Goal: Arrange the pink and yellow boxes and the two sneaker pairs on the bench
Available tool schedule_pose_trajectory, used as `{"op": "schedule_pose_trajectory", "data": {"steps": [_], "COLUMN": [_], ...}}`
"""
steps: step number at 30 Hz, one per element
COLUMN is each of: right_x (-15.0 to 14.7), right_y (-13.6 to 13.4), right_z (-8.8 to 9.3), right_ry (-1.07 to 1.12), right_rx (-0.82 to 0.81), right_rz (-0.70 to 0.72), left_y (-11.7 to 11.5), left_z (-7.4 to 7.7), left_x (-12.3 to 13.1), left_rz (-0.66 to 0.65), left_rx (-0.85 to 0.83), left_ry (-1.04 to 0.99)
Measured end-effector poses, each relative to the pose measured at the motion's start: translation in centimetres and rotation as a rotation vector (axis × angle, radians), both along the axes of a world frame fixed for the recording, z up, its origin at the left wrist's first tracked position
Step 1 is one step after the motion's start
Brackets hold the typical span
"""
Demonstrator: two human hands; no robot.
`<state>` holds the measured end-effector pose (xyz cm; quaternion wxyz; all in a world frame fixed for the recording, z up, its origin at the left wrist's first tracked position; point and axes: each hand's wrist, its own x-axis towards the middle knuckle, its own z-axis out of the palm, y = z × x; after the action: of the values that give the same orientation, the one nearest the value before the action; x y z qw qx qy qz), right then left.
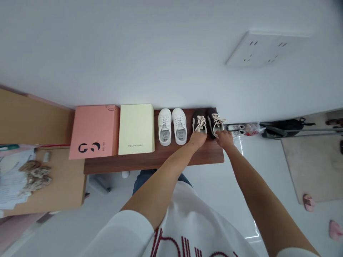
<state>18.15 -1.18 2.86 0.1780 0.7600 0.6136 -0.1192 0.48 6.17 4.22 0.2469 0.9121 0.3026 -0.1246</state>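
Note:
At the right end of a brown wooden shelf [134,162] stands a pair of dark sneakers with cream laces, toes toward the wall. My left hand [198,137] is closed on the heel of the left dark sneaker [197,119]. The heel of the right dark sneaker [213,117] is gripped by my right hand [225,138]. My fingertips are partly hidden inside the shoe openings. A white left sneaker [164,121] and a white right sneaker [179,119] sit side by side just left of the dark pair.
A pale yellow box [136,128] and a pink box [92,130] occupy the shelf's left part. Behind it rises a white wall [150,53] with a socket panel [265,50]. On the right floor are white shoes [235,127], a black bag [284,125] and pink slippers [308,202].

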Motion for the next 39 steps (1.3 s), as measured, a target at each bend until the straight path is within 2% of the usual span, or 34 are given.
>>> {"op": "schedule_pose_trajectory", "data": {"steps": [8, 15, 21, 24, 28, 32, 36, 39], "right_x": [-0.3, -0.5, -1.6, -2.7, -5.3, -9.6, -15.1, -20.2], "right_y": [0.0, -0.3, -0.5, -0.2, 0.9, 2.7, 4.4, 4.4], "right_z": [-0.3, -0.2, 0.6, 1.3, 2.4, 3.8, 5.3, 5.9], "right_ry": [0.016, 0.04, 0.058, 0.07, 0.114, 0.208, 0.352, 0.514], "right_rx": [-0.016, 0.029, 0.108, 0.173, 0.271, 0.353, 0.421, 0.423], "right_rz": [-0.022, -0.036, -0.064, -0.062, -0.03, 0.048, 0.079, 0.071], "left_y": [0.0, -0.6, -0.9, -0.6, 0.2, 0.6, -0.6, -2.7], "left_z": [-0.3, -0.8, 0.4, 1.4, 3.2, 4.9, 5.8, 5.5], "left_x": [0.2, 0.2, -0.4, -1.9, -6.5, -13.5, -22.1, -29.5], "left_rz": [-0.033, 0.052, 0.107, 0.123, 0.214, 0.363, 0.669, 0.92], "left_rx": [-0.013, -0.082, -0.102, -0.119, -0.188, -0.277, -0.329, -0.309], "left_ry": [0.001, -0.029, -0.09, -0.151, -0.237, -0.34, -0.472, -0.48]}}
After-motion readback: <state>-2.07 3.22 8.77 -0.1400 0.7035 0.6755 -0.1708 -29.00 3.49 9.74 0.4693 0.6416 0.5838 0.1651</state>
